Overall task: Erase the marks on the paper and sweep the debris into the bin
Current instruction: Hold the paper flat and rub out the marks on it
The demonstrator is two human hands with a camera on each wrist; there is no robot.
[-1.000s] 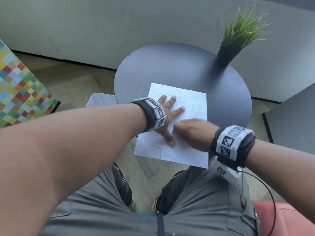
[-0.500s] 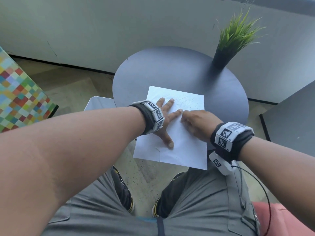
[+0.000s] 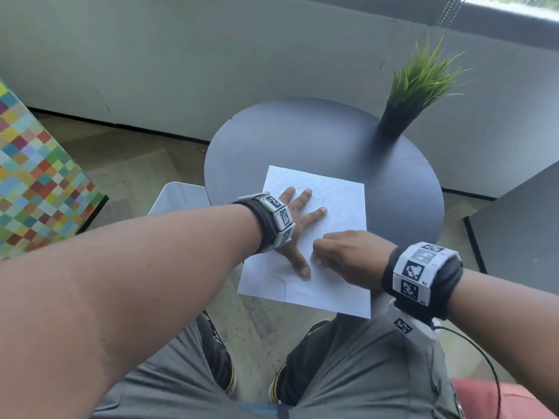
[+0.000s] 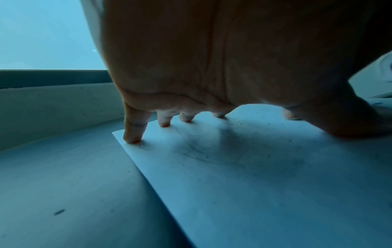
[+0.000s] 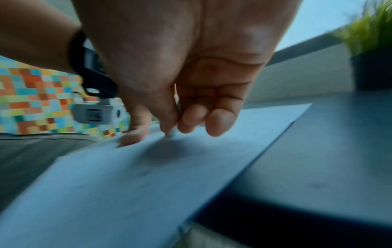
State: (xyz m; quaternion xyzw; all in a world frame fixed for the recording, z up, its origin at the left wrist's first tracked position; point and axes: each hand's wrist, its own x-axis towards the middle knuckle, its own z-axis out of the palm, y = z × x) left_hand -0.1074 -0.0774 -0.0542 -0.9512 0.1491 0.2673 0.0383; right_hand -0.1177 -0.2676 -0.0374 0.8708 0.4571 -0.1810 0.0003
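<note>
Head view. Grey wall behind; round dark table [image 3: 302,140] on a speckled floor. Plant [image 3: 423,77] in a dark pot at the table's far right. Paper [image 3: 338,204], white, lies on the near half of the table, its near edge overhanging toward the lap; faint pencil marks [image 3: 329,189] at its far end. Left hand [image 3: 295,225]: flat, fingers spread wide, pressing the paper's left side. Right hand [image 3: 341,252]: just right of the left thumb, fingers curled down onto the paper's middle (what they pinch is hidden here). Bin [image 3: 178,198], pale, on the floor left of the table. Checkered panel [image 3: 36,182] at far left.

Left wrist view. Palm arched above the paper [image 4: 254,184], fingertips [image 4: 131,139] planted near its far corner; grey smudged lines and specks across the sheet.

Right wrist view (blurred). Thumb and curled fingers [image 5: 220,124] pinch a small pale object, too blurred to name, its tip touching the paper [image 5: 127,193]. Plant [image 5: 371,33] at far right.
</note>
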